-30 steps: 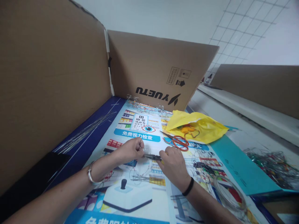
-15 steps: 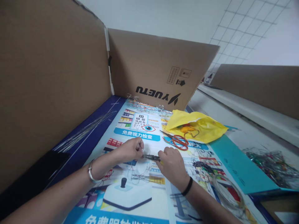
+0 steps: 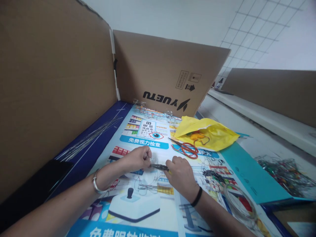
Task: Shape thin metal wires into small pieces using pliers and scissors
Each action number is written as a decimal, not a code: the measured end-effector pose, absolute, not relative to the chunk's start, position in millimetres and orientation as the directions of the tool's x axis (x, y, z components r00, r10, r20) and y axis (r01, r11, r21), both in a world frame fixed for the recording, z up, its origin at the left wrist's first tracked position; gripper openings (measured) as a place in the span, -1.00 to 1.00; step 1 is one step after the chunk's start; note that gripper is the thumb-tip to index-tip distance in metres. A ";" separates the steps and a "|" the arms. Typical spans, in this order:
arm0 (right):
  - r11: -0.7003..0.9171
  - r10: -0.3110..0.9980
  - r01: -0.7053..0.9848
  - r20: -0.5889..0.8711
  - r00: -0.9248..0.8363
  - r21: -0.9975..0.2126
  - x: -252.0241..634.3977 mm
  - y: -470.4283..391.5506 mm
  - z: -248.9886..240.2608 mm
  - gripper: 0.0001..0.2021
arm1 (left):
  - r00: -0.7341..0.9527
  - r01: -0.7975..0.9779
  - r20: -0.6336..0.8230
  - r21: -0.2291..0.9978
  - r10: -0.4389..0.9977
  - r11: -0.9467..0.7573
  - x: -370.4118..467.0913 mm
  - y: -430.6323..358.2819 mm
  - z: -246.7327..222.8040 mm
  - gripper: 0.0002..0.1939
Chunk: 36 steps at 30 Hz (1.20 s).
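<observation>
My right hand [image 3: 179,172] is closed around the handles of a pair of pliers [image 3: 159,167], whose dark jaws point left. At the tip of the jaws my left hand [image 3: 139,157] pinches a thin wire [image 3: 154,160], bent into a small loop; its exact shape is too fine to make out. Below both hands, several loose thin wires [image 3: 148,187] lie on the printed sheet [image 3: 145,217]. Beyond my right hand rest scissors [image 3: 189,149] with orange-red handles, blades toward the upper left.
A yellow bag [image 3: 209,131] with orange thread lies open behind the scissors. Straight wires [image 3: 91,138] lie at left, a wire coil [image 3: 240,204] at right. Tangled wire [image 3: 286,174] sits beyond a teal panel [image 3: 247,174]. Cardboard walls [image 3: 170,69] stand at the back and left.
The view has shifted very slightly. Both hands keep nearly the same pose, with the pliers still at the wire.
</observation>
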State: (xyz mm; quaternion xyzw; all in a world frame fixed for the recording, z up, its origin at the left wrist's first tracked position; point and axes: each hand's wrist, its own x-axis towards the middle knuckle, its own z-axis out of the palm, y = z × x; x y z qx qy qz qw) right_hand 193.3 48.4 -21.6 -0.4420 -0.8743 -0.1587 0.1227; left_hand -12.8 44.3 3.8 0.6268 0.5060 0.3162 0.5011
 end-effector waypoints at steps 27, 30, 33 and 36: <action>0.527 0.798 0.850 0.365 -0.481 -0.032 196.4 54.2 -26.4 -0.91 | 0.168 0.181 -0.122 0.979 0.978 0.091 -7.0 42.0 9.4 -0.83; 0.537 0.789 0.843 0.374 -0.487 -0.036 197.1 53.6 -26.6 -0.91 | 0.168 0.141 -0.144 0.983 0.975 0.121 -6.6 41.5 11.2 -0.83; 0.553 0.775 0.832 0.390 -0.497 -0.039 197.6 53.5 -25.7 -0.91 | 0.164 0.148 -0.148 0.981 0.975 0.124 -7.0 42.0 10.7 -0.83; 0.564 0.768 0.825 0.395 -0.505 -0.041 197.7 54.2 -24.6 -0.92 | 0.173 0.160 -0.142 0.980 0.975 0.115 -7.5 42.6 8.8 -0.82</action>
